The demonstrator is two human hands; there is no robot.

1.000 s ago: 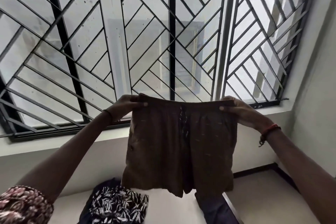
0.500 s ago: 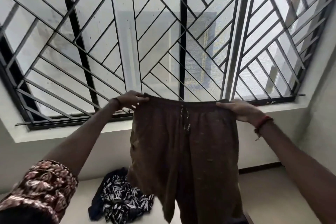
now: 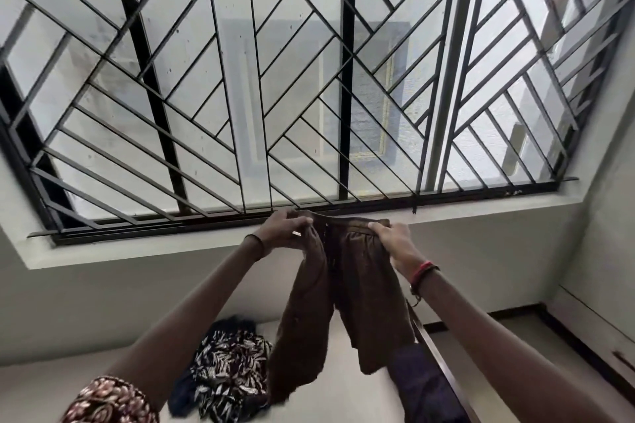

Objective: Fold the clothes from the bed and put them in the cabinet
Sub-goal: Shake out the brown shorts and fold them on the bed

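The brown shorts (image 3: 347, 302) are up in the air in front of the person, with the two legs hanging straight down. The top band is bunched up between the two hands, which are close together. The left hand (image 3: 283, 233) pinches one end of the band with curled fingers. The right hand (image 3: 391, 240) grips the other end, and it has a red thread band (image 3: 421, 273) on its wrist. The shorts look like they are in the middle of a fold, with the two sides coming together, but the fold is not done yet. Down below is the bed (image 3: 44, 385). A black and white leafy cloth (image 3: 230, 378) lies on it in a heap, not folded. A dark blue cloth (image 3: 422, 385) lies near it, on the right side. So I think the job is only partly done: the shorts need folding, the other two clothes are waiting, and all of them must go in the cabinet. I cannot see the cabinet for sure here. Behind it all is a big window with black bars (image 3: 309, 79).
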